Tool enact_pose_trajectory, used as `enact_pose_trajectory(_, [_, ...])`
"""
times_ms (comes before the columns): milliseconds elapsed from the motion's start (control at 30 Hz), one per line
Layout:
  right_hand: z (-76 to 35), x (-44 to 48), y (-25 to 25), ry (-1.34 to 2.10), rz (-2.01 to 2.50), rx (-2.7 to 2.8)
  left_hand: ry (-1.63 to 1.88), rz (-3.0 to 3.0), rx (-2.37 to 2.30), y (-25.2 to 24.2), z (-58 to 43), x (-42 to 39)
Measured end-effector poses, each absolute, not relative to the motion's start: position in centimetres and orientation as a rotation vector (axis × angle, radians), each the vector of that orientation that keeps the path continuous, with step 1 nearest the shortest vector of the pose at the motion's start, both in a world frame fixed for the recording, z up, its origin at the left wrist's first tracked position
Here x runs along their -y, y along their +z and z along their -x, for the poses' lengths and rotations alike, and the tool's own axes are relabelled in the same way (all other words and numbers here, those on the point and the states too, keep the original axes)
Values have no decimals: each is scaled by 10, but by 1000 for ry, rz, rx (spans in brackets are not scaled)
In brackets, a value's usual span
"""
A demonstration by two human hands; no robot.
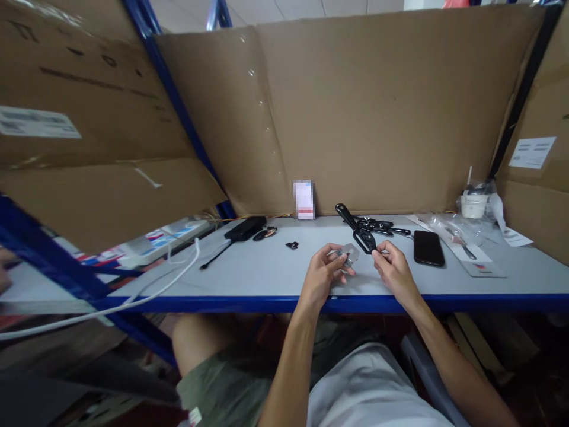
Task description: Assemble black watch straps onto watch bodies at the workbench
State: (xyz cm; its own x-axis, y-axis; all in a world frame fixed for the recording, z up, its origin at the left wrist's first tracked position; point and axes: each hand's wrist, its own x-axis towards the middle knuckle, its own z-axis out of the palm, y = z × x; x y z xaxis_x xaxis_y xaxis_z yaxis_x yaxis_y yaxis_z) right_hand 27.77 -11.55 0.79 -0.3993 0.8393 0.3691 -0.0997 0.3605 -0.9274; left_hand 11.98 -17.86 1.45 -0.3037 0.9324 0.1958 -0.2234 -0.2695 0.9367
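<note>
In the head view, both hands are busy over the pale grey tabletop [249, 274]. The left hand [328, 268] has its thumb pressed down on a thin, silvery, flat piece [351, 252] that looks like metal, fingers curled beneath it, a closed pinch. And the right hand [390, 267] — also closed, thumb and fingertips together — grips the near end of a glossy black tool [354, 226] with a rounded handle and an open, frame-like head.

Here's the relation that counts: the tool's long axis runs from the right fingertips away from the body and leftward, handle end farthest. The silvery piece sits just left of the framed head, so the right hand is nearer the tool, the left hand owns the piece. Touching or apart? Can't tell.

The piece catches the light, with an irregular outline partly hidden by the thumb. Beyond the right grip lies a cluster of black-handled utensils [377, 226]; right of it, a black smartphone [429, 248].
</note>
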Motion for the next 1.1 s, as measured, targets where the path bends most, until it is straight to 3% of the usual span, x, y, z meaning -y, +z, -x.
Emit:
enact_pose_trajectory(567, [-279,113,2,1318,649,1688,1681,-1119,-1085,13,-121,182])
enact_pose_trajectory(1100, [-275,122,8,1085,656,2053,1663,-1226,-1099,11,-123,183])
